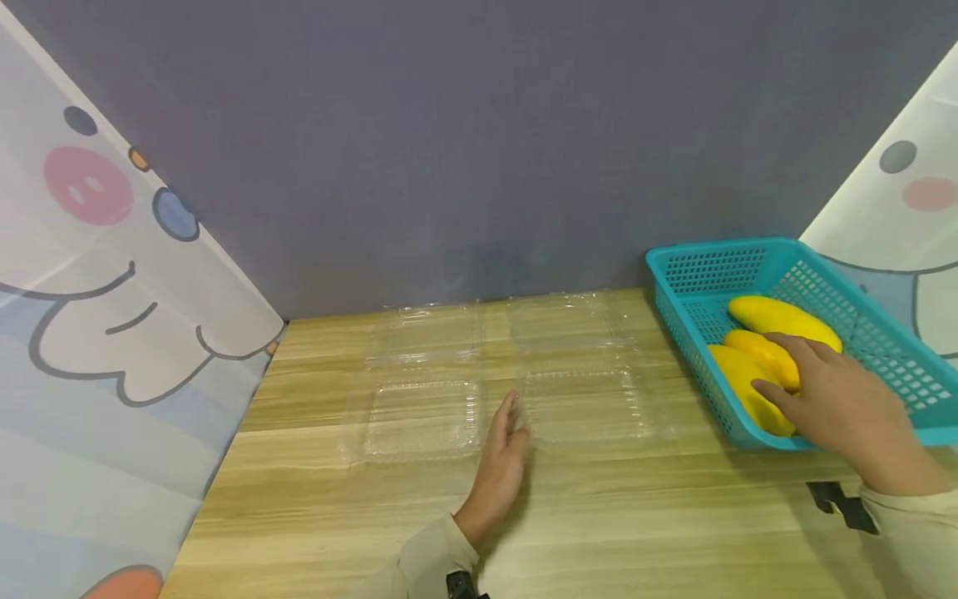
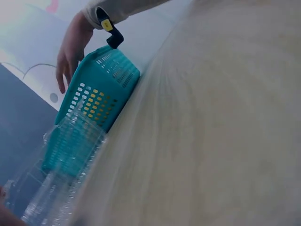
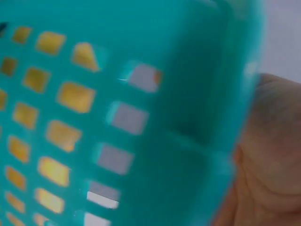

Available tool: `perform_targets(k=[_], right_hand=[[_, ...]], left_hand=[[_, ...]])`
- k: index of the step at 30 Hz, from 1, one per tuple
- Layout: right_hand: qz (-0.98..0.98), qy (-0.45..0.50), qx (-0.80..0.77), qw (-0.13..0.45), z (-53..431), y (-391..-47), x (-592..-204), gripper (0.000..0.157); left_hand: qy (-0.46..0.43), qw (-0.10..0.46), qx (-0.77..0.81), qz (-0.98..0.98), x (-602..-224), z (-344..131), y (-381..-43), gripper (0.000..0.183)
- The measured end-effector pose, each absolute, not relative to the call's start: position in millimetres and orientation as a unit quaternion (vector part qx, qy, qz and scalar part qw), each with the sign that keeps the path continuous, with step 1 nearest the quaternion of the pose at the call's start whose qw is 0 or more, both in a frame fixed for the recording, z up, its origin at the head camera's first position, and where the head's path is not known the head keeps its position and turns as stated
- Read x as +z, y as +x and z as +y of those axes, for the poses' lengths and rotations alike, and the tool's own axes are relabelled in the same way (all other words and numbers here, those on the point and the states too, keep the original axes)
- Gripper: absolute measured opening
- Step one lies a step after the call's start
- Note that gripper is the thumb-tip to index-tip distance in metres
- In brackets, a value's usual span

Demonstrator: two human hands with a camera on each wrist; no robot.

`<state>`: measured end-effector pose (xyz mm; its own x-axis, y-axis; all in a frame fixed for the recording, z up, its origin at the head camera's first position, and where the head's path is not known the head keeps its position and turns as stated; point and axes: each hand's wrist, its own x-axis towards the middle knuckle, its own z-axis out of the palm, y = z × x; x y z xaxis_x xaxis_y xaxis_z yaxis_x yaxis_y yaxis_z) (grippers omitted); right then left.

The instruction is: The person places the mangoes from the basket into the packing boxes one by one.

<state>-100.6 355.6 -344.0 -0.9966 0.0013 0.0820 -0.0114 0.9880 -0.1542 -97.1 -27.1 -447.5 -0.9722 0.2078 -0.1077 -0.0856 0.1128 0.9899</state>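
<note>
Over the near end of a turquoise basket, my right hand reaches in with thumb and fingers spread about a yellow mango. I cannot tell whether they touch it. Two more mangoes lie beside it, one farther back and one nearer the left wall. In the right wrist view the basket's wall hides the fingertips. My left hand, fingers fairly straight, holds nothing between two clear plastic clamshell boxes, one left and one right, both with lids spread back.
A grey panel rises behind the wood-grain table. Cartoon-printed curtains stand at the left and at the right behind the basket. A black strap piece shows by my right wrist.
</note>
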Motion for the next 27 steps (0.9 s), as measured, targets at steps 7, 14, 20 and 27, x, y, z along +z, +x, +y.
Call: perform_targets(k=[7,14,20,27], right_hand=[[-0.995,0.001,0.083,-0.051,359,-110,-355,0.087],[-0.994,-0.002,0.090,-0.059,359,-114,-362,0.084],[-0.993,-0.002,0.076,-0.092,359,-122,-363,0.081],[-0.991,-0.003,0.069,-0.110,359,-125,-365,0.079]], left_hand=[[0.042,0.126,0.709,0.692,-456,-27,-98,0.057],[0.054,0.125,0.723,0.678,-455,-26,-101,0.057],[0.049,0.111,0.716,0.687,-456,-26,-103,0.054],[0.014,0.080,0.717,0.692,-459,-24,-101,0.051]])
